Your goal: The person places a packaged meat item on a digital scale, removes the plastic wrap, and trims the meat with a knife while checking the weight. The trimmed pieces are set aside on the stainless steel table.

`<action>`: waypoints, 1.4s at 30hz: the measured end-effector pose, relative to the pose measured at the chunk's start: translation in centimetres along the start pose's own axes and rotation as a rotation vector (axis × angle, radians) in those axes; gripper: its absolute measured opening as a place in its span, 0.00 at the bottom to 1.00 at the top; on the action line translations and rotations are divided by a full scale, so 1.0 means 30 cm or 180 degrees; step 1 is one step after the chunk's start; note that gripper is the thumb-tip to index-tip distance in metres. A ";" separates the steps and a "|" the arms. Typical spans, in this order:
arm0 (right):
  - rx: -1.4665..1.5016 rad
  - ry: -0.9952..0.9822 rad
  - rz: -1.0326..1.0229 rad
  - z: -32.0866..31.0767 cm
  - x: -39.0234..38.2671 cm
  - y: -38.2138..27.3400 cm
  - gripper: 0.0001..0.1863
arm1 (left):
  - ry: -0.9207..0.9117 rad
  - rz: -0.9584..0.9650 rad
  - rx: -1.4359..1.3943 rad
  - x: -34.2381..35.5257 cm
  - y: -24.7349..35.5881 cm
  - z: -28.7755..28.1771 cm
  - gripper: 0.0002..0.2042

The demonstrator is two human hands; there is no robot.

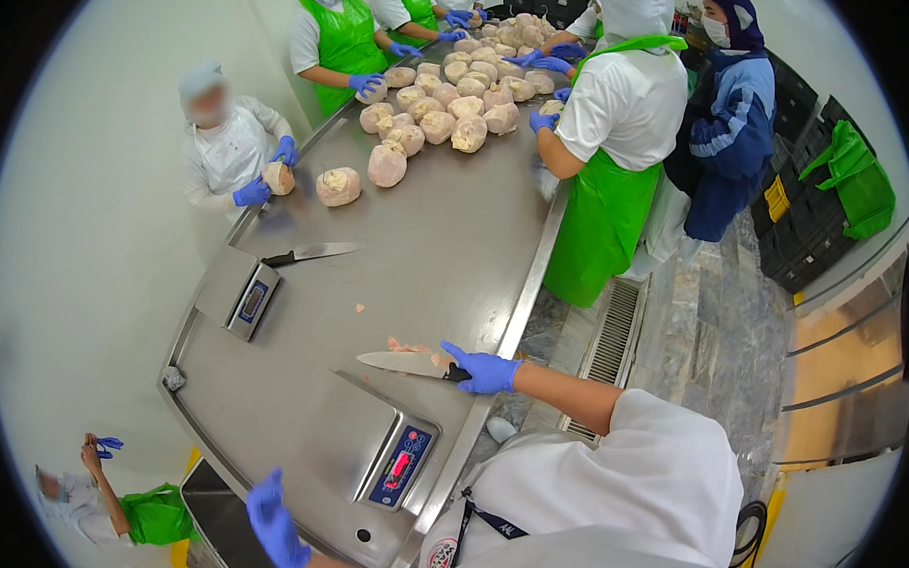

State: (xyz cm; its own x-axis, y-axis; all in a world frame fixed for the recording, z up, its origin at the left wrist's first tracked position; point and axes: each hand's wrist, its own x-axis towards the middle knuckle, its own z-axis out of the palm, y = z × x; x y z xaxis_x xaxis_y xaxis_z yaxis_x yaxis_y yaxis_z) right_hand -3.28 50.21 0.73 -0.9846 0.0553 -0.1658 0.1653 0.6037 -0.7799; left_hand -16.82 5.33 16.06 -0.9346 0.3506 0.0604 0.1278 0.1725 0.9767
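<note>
My right hand, in a blue glove, is at the black handle of a long-bladed knife. One finger sticks out while the others, partly hidden, close round the handle's end. The blade points left, close to the steel tabletop, and pink meat scraps lie beside it. Over the near left edge of the table, my gloved left hand is raised with its fingers stretched out, holding nothing. Between my hands stands a digital scale with a bare platform and a lit red display.
Another scale and a second knife lie toward the left edge. Many pale, rounded meat pieces cover the far table. Gloved co-workers stand along both sides; one at left holds a piece. Dark crates stand at right.
</note>
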 end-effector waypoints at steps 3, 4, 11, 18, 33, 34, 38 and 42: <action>0.0052 -0.0387 0.0004 -0.039 0.017 0.015 0.53 | -0.0251 -0.0700 0.0037 -0.115 -0.017 0.062 0.10; 0.0059 -0.0451 -0.0042 -0.058 0.017 0.025 0.53 | -0.0287 -0.0837 0.0037 -0.128 -0.033 0.108 0.10; -0.0231 -0.0584 -0.0072 -0.105 0.022 0.041 0.48 | -0.0415 -0.1150 0.0148 -0.135 -0.046 0.322 0.12; -0.0481 -0.0523 -0.0086 -0.124 -0.003 0.003 0.46 | -0.0589 -0.0510 0.0393 -0.002 0.163 0.398 0.14; -0.0556 -0.0348 -0.0481 -0.096 -0.003 0.040 0.42 | 0.0094 0.2328 0.3702 0.365 -0.015 0.231 0.19; -0.0557 -0.0353 -0.0493 -0.100 -0.001 0.046 0.42 | 0.0700 0.1952 0.3436 0.310 -0.084 0.213 0.19; -0.0504 -0.0213 -0.0428 -0.107 -0.007 0.053 0.41 | 0.1993 0.0978 0.2890 -0.006 -0.287 0.263 0.21; -0.0493 -0.0046 -0.0488 -0.108 0.003 0.045 0.40 | 0.2334 -0.0101 0.2681 -0.386 -0.511 0.359 0.24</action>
State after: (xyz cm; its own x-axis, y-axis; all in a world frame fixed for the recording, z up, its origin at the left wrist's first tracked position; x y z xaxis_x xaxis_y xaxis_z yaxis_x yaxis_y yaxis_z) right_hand -3.33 53.60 1.61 -0.9964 -0.0575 -0.0619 0.0017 0.7193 -0.6947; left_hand -4.39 8.55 -1.84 -0.8756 -0.2450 0.4163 0.0247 0.8380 0.5451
